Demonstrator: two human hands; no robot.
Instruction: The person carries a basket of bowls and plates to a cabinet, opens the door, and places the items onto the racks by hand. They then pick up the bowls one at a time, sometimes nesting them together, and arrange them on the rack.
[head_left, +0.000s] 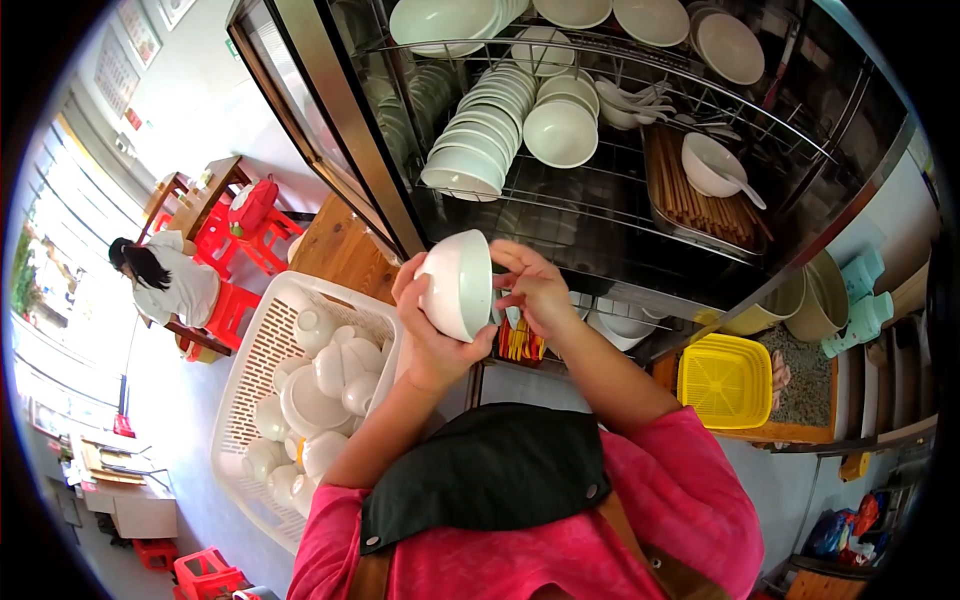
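A white bowl [455,285] is held on its side in front of the open cabinet, its mouth turned to the right. My left hand [430,325] wraps around its rounded outside, thumb near the lower edge. At the rim, the fingers of my right hand [535,290] are bent against the bowl; part of their grip is hidden by it. Left of my arm, a white plastic basket [245,400] holds several white bowls and cups in a loose heap. Leaning rows of white bowls [480,135] stand on the cabinet's wire rack [620,210].
The cabinet door [340,130] stands open at left. A tray of chopsticks [690,190] carries a bowl and spoon. A yellow basket [725,380] sits at right. Red stools [235,310] and a seated person [175,280] are far left.
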